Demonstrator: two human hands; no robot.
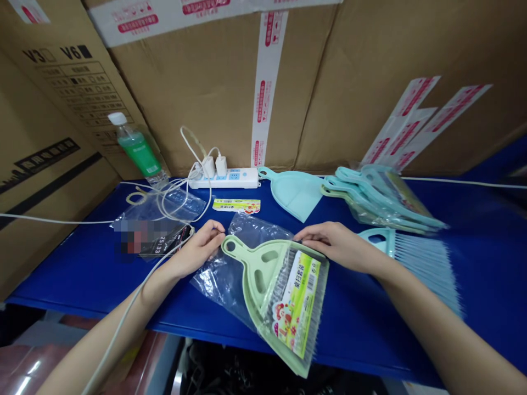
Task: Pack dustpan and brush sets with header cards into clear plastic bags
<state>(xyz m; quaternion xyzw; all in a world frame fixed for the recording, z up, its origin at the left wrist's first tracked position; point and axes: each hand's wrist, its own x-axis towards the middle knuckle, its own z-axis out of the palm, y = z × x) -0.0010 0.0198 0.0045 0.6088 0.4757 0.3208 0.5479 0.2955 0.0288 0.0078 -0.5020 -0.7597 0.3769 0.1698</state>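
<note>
Head view: left hand (201,245) is touching the bag (218,286) beside the dustpan (256,263)'s handle, right hand (340,244) is resting at its upper edge; whether fingers are clamping, I cannot tell.

Has bare L hand (203,248) & R hand (337,246) w/ slim fingers (214,226), narrow wrists (374,262), slender forearms (432,315), also bare.

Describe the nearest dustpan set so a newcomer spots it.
On the blue table, the green dustpan set lies between the left hand and right hand. Gray bristles and a yellow-green label facing up set it apart from the loose pale blue dustpan behind.
</note>
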